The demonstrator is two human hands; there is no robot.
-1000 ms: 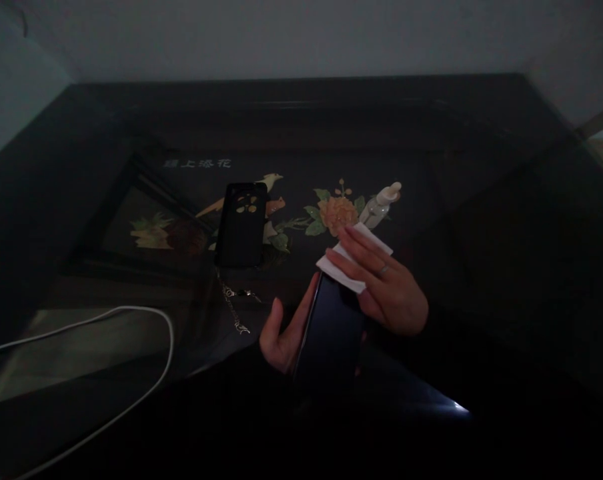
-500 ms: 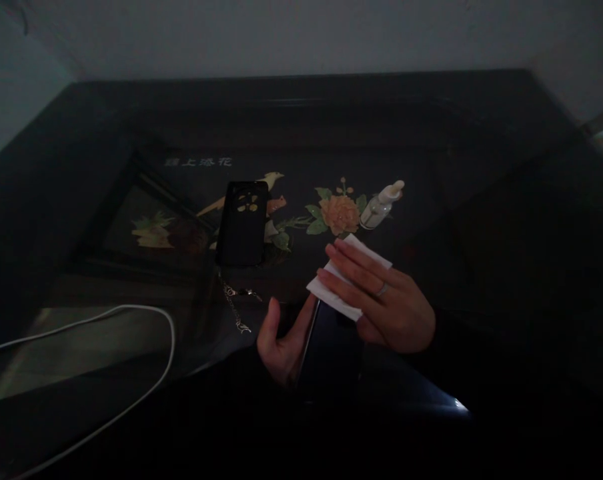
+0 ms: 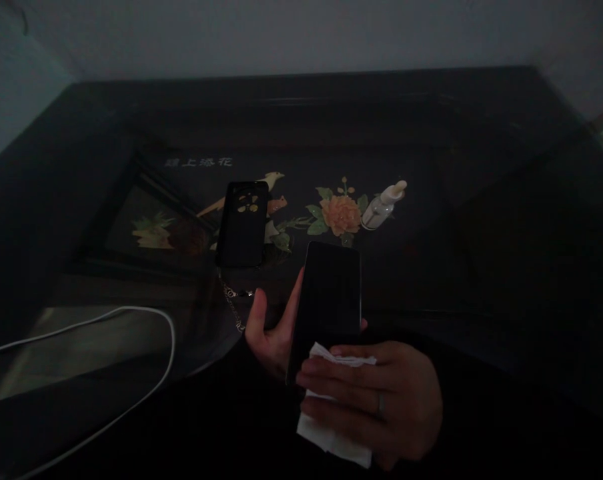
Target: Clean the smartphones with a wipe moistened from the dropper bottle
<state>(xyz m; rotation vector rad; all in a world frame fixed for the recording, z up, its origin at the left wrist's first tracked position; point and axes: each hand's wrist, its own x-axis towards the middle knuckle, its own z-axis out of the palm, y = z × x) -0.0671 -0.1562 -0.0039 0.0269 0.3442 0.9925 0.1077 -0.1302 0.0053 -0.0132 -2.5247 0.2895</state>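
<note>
A dark smartphone rests in my left hand, which supports it from below and behind, the thumb standing out to the left. One fingertip shows at the phone's right edge. My right hand, with a ring on one finger, presses a white tissue against the lower end of the phone. Its fingers lie across the tissue, and part of the tissue hangs below them. Beyond my left hand lies a black phone case with a metal chain strap, partly hidden by my thumb.
A small clear dropper bottle with a white top stands at the back right. On the left, a white cable curves over the dark glossy table, which bears a flower and bird picture. A pale wall rises behind.
My right hand has moved the tissue down from the phone's upper end to its lower end, uncovering the screen. My left hand has shifted slightly left.
</note>
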